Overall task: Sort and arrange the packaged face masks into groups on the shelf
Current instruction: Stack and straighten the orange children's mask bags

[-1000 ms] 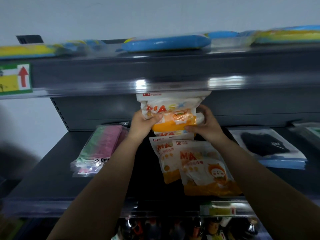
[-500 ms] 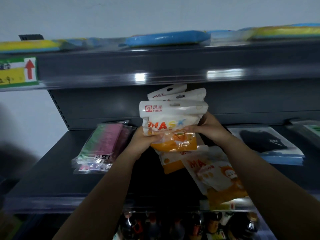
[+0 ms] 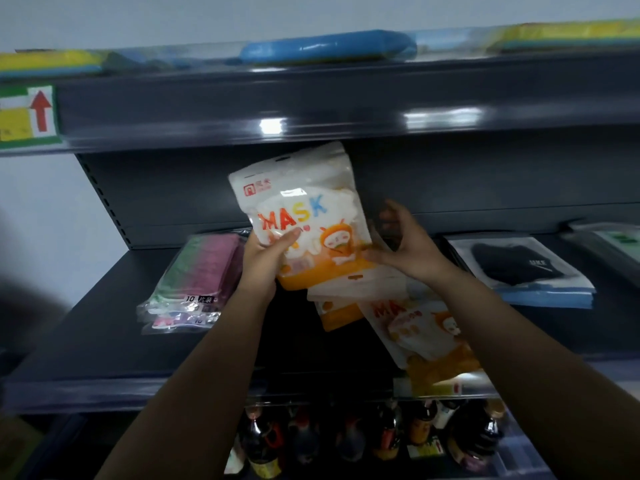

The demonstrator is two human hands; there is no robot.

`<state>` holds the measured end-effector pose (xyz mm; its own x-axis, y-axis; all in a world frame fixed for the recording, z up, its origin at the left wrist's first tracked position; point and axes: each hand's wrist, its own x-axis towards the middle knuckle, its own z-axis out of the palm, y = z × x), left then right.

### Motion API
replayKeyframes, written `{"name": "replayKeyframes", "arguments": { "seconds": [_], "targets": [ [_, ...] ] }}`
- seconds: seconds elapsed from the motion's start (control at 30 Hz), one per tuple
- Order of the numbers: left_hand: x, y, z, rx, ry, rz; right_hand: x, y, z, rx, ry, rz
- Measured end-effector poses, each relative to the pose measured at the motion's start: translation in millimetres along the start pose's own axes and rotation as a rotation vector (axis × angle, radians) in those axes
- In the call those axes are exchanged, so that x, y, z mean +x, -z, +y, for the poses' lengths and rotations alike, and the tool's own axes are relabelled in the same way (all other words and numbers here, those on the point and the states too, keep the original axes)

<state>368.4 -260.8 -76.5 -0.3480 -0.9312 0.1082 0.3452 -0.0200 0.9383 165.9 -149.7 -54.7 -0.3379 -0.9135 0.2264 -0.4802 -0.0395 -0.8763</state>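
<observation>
My left hand (image 3: 265, 261) grips a stack of white-and-orange "MASK" packs (image 3: 304, 216), thumb across the front, holding them upright and tilted left above the dark middle shelf (image 3: 97, 334). To the right of the stack, my right hand (image 3: 407, 242) has its fingers spread, and only the thumb touches the lower right corner. Two more white-and-orange mask packs (image 3: 427, 341) lie flat and askew on the shelf under my right wrist, one reaching the front edge. The packs behind the front one in my left hand are mostly hidden.
A stack of pink-and-green mask packs (image 3: 199, 271) lies at shelf left. A black mask pack (image 3: 512, 266) on blue packs lies at right. Blue (image 3: 325, 46) and yellow packs sit on the top shelf. Dark bottles (image 3: 346, 441) stand below. A red-arrow label (image 3: 29, 112) marks the upper rail.
The held stack has turned from squashed and level to upright and tilted left. My right hand has let go of it and spread its fingers. The lower pack slid toward the shelf's front edge.
</observation>
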Motion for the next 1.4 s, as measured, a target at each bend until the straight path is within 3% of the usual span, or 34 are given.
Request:
{"name": "replayKeyframes", "arguments": {
  "seconds": [0.07, 0.23, 0.4, 0.53, 0.77, 1.1, 1.23, 1.4],
  "targets": [
    [2, 4, 2, -0.05, 0.006, 0.04, -6, 4, 11, -0.101, -0.002, -0.013],
    [6, 18, 7, -0.153, 0.031, 0.071, -16, 8, 44, -0.498, -0.028, -0.296],
    [4, 30, 10, -0.167, 0.086, 0.13, -9, 2, 44, -0.765, 0.028, -0.235],
    [0, 39, 15, -0.207, 0.088, 0.152, 1, 0, 39, -0.827, 0.108, -0.039],
    [-3, 49, 21, -0.268, 0.067, 0.181, 24, 12, 11, -0.517, 0.068, 0.399],
    [-3, 47, 12, -0.17, 0.101, 0.189, 45, 47, -16, 0.159, -0.003, 0.713],
    [-4, 43, 6, -0.074, 0.159, 0.125, 47, 54, -25, 0.37, 0.027, 0.745],
    [-3, 37, 3, -0.012, 0.235, 0.065, 44, 58, -32, 0.753, -0.068, 0.631]
  ]
}}
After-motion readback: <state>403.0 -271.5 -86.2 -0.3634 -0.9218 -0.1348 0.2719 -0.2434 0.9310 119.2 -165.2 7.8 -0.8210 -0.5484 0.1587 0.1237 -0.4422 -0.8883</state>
